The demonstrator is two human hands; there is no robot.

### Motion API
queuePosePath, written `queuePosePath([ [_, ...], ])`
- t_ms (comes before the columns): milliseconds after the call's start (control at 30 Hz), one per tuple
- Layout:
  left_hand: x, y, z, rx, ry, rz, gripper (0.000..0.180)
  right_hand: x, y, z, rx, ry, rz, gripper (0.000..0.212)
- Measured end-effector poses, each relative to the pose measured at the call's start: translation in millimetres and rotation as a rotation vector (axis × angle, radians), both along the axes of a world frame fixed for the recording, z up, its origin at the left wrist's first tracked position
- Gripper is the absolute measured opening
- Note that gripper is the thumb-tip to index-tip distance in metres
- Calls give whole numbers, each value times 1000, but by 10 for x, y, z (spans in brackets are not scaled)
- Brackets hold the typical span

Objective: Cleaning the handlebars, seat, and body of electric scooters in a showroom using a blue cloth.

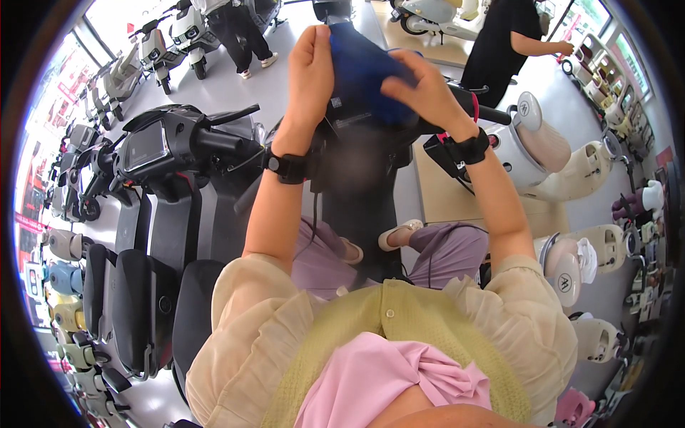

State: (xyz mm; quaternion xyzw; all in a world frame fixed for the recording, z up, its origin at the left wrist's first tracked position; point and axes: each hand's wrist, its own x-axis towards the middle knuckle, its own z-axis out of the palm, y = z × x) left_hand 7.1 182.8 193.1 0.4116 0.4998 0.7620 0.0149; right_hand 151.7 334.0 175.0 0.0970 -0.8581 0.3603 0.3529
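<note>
A dark blue cloth (364, 68) is stretched between my two hands, partly smeared by motion. My left hand (312, 75) is closed on its left edge, thumb up. My right hand (427, 89) grips the cloth's right side, with fingers and thumb bent around it. Directly beneath hangs the dark dashboard of a scooter (349, 118), with a small printed label on its face; the cloth hides part of it. The scooter's right handlebar grip (492, 114) sticks out beyond my right hand. Both my wrists wear black bands.
Close on my left stands a black scooter (146, 150) with a screen and long dark seat (143, 307). Cream scooters (571, 171) line the right. A person in black (503, 50) stands at the far right; another person's legs (235, 36) show at the far left.
</note>
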Motion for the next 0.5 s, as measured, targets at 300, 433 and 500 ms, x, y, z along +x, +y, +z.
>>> queuePosePath([
  [300,39,-469,-115,-282,-206,-194,35,433,15,-539,-552,-338,205,15],
  [433,-25,-665,-377,-608,324,-158,51,479,11,-544,-623,-264,172,21],
  [500,-77,-692,-489,-771,307,-214,43,472,7,-526,-674,-244,171,23],
])
